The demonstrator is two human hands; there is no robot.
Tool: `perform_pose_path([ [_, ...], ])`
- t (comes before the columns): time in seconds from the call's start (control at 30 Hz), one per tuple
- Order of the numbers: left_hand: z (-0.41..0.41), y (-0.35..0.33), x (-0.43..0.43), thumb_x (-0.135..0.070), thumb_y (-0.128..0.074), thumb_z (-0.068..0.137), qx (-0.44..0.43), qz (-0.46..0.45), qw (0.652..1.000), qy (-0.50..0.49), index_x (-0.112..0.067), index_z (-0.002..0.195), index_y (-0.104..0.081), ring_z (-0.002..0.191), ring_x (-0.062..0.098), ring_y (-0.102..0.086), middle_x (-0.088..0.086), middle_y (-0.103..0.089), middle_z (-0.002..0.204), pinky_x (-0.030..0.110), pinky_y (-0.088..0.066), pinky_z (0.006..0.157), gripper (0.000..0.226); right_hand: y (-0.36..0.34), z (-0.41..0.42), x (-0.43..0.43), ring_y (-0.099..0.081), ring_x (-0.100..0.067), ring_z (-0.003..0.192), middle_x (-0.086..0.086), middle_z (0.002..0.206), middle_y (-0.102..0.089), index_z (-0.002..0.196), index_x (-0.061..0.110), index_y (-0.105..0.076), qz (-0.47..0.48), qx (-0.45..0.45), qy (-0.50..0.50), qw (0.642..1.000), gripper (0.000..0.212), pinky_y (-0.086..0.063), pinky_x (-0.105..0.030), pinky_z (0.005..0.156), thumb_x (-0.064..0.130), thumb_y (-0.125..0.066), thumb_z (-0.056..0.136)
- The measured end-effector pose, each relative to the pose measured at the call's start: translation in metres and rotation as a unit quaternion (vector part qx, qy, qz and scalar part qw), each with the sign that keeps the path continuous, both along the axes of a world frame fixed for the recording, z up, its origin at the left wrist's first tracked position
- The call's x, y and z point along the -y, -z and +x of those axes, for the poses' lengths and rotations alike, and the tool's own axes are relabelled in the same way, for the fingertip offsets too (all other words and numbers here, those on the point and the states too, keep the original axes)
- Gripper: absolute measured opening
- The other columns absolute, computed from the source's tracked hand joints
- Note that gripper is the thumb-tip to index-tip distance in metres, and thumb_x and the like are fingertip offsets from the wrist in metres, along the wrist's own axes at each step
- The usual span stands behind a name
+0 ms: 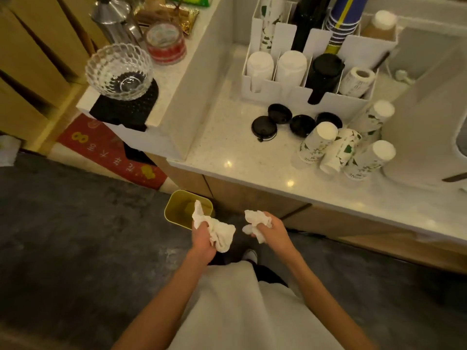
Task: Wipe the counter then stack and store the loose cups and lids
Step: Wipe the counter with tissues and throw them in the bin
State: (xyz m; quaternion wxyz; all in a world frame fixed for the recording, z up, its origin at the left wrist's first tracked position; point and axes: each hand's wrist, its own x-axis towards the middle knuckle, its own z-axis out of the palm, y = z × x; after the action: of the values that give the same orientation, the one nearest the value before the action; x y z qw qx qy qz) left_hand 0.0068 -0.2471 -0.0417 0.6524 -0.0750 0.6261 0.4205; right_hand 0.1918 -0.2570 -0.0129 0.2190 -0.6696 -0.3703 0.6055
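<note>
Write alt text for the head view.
Left hand and right hand each grip a crumpled white paper towel near a yellow bin. Four black round lids and four leaf-printed paper cups sit on the white speckled counter.

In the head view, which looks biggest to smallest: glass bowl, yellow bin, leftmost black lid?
1. glass bowl
2. yellow bin, though it sits farther away on the floor
3. leftmost black lid

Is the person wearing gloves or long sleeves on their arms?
No gloves. The left hand and right hand are bare, with no sleeves or watch showing all the way up past the elbows. The person wears a pale grey cloth garment, maybe a shirt.
</note>
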Motion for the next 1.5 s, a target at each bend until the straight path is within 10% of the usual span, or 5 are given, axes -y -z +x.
perform_pose_path([
  [0.5, -0.141, -0.004, 0.023, -0.069, -0.037, 0.090, 0.164, 0.034, 0.982, -0.087, -0.019, 0.123, -0.059, 0.122, 0.035, -0.057, 0.015, -0.064, 0.123, 0.055, -0.041, 0.108, 0.064, 0.015, -0.237, -0.035, -0.069, -0.026, 0.092, -0.008, 0.095, -0.072, 0.101, 0.014, -0.069, -0.080, 0.098, -0.114, 0.985, 0.026, -0.057, -0.040, 0.082, 0.036, -0.058, 0.094],
  [0.83, -0.299, 0.091, 0.044, 0.004, -0.049, 0.093, -0.155, -0.118, 0.978, -0.072, -0.001, 0.110, -0.064, 0.106, 0.036, -0.059, 0.017, -0.062, 0.113, 0.032, -0.045, 0.083, 0.022, 0.093, -0.341, -0.074, -0.067, -0.026, 0.101, -0.015, 0.107, -0.071, 0.119, 0.004, -0.064, -0.119, 0.157, -0.337, 0.921, 0.027, -0.051, -0.033, 0.085, 0.013, -0.053, 0.096],
  [0.97, -0.341, 0.147, 0.045, -0.011, -0.052, 0.095, -0.187, -0.160, 0.969, -0.023, -0.025, 0.090, -0.061, 0.101, 0.026, -0.062, -0.003, -0.063, 0.091, 0.031, -0.049, 0.082, 0.018, 0.170, -0.345, -0.097, -0.061, -0.018, 0.041, -0.018, 0.070, -0.066, 0.100, -0.010, -0.062, -0.231, 0.205, -0.294, 0.905, 0.019, -0.049, -0.026, 0.040, 0.008, -0.058, 0.094],
  [1.33, -0.320, 0.410, -0.021, -0.001, -0.048, 0.094, -0.246, -0.170, 0.952, -0.069, -0.010, 0.087, -0.063, 0.085, 0.025, -0.059, 0.013, -0.066, 0.088, 0.029, -0.049, 0.073, 0.019, 0.464, -0.346, -0.182, -0.060, -0.035, 0.111, -0.021, 0.128, -0.061, 0.125, -0.002, -0.060, -0.206, 0.300, -0.455, 0.813, 0.032, -0.049, -0.031, 0.081, 0.006, -0.049, 0.095],
  [1.5, -0.278, 0.478, -0.064, -0.018, -0.050, 0.098, -0.183, -0.172, 0.948, -0.196, -0.003, 0.122, -0.052, 0.103, 0.018, -0.061, 0.017, -0.058, 0.122, 0.036, -0.052, 0.090, 0.029, 0.528, -0.356, -0.198, -0.063, -0.033, 0.092, -0.016, 0.119, -0.061, 0.132, 0.001, -0.053, -0.243, 0.293, -0.368, 0.848, 0.034, -0.042, -0.017, 0.035, 0.008, -0.044, 0.099],
])
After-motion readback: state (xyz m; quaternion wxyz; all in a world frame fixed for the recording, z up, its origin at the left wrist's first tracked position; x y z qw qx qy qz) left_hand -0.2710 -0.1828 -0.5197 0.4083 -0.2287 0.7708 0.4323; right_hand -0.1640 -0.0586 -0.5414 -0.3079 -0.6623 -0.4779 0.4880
